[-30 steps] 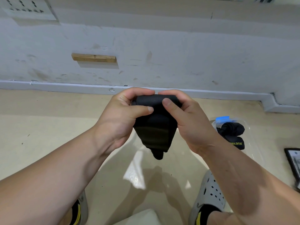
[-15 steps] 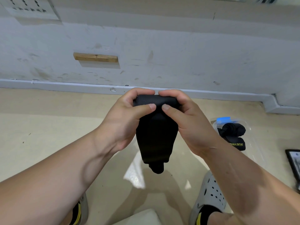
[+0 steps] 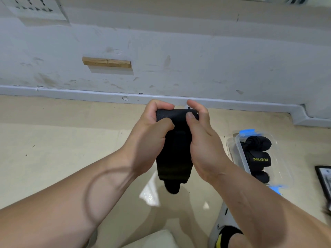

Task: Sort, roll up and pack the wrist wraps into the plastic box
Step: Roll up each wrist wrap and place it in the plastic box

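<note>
A black wrist wrap [image 3: 174, 158] hangs in the air between my hands, its top end rolled over and its tail drooping toward the floor. My left hand [image 3: 152, 133] pinches the rolled top from the left, thumb in front. My right hand [image 3: 202, 140] grips the same roll from the right, thumb pressed on the fabric. On the floor to the right lies a clear plastic box [image 3: 284, 169] with blue clips. Inside it sit rolled black wraps [image 3: 259, 158], one marked XUEYING in yellow.
A grey wall with a white skirting strip [image 3: 89, 93] runs along the back, a small wooden block [image 3: 106, 62] fixed to it. My grey clog [image 3: 220, 228] stands at lower right. A dark framed object [image 3: 324, 179] lies at the right edge. The floor is beige.
The wrap's hanging tail has lengthened and dropped lower. My thumbs have shifted on the rolled top, the right thumb now pressed higher. The view has tilted slightly.
</note>
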